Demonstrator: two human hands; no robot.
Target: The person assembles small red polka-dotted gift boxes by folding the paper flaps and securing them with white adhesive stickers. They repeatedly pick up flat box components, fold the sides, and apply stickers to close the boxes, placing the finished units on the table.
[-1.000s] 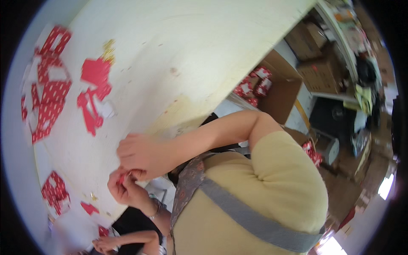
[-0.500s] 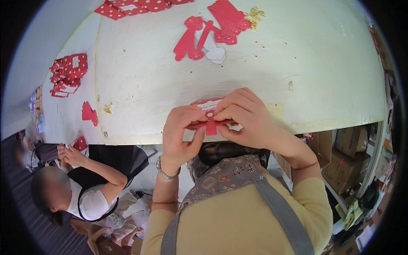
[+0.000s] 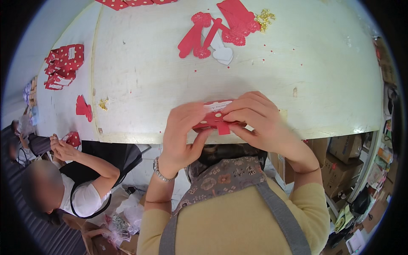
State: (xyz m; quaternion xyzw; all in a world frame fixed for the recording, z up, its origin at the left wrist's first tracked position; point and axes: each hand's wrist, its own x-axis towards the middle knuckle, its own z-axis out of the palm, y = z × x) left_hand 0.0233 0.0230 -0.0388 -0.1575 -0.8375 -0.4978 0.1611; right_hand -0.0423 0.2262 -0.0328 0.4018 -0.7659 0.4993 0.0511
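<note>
A small red gift box with white dots (image 3: 211,115) and a white label lies at the table's near edge between my two hands. My left hand (image 3: 183,127) grips its left end, fingers on top and thumb below. My right hand (image 3: 257,121) is closed at the right end, fingertips pressed on the front by the label. A red paper strip (image 3: 223,128) sticks out from the box toward me, between my thumbs. My fingers hide much of both ends.
Red cut-out paper pieces (image 3: 235,21), a white cut-out (image 3: 222,54) and gold fasteners (image 3: 265,20) lie farther back. Dotted boxes (image 3: 68,63) sit at left, near a red cut-out (image 3: 83,108). A co-worker (image 3: 87,182) sits at left; cardboard boxes (image 3: 343,170) stand at right.
The view has shifted slightly. My right fingers have slid off the box's top middle toward the right, so more of the dotted face shows. Both hands keep hold of the box.
</note>
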